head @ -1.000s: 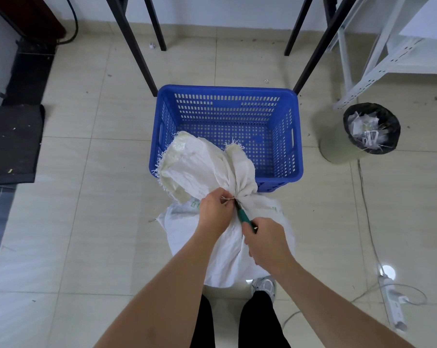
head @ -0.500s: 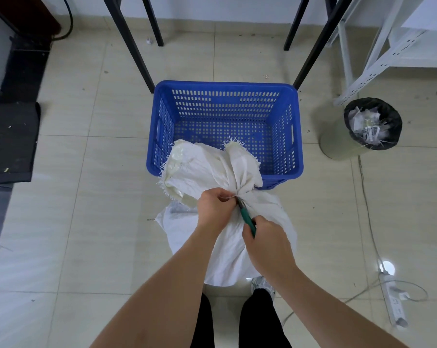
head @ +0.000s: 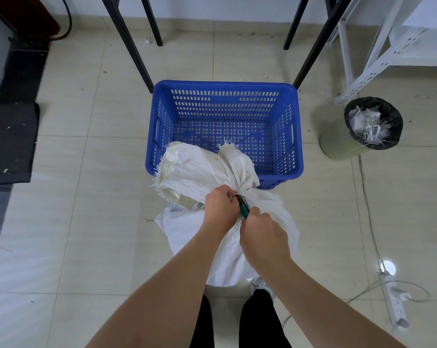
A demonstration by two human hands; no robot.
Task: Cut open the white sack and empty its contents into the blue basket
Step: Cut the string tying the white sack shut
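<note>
A white woven sack (head: 187, 227) stands on the floor in front of my legs, its neck gathered and tied. Its frayed top (head: 199, 169) flops over the near rim of the blue basket (head: 225, 85). My left hand (head: 221, 209) pinches the tie at the sack's neck. My right hand (head: 263, 236) grips a green-handled cutter (head: 243, 208) whose dark tip sits at the tie, right against my left fingers. The basket is perforated and nothing shows inside it.
Black table legs (head: 127, 41) stand behind the basket on both sides. A bin (head: 363, 129) lined with a black bag stands to the right, below a white metal rack (head: 378, 46). A power strip (head: 395, 305) and cable lie at the lower right. A black mat (head: 8, 141) lies left.
The cutter's tip has moved closer in against the tie under my left fingers, and my right hand has shifted slightly forward. The sack stays tied.
</note>
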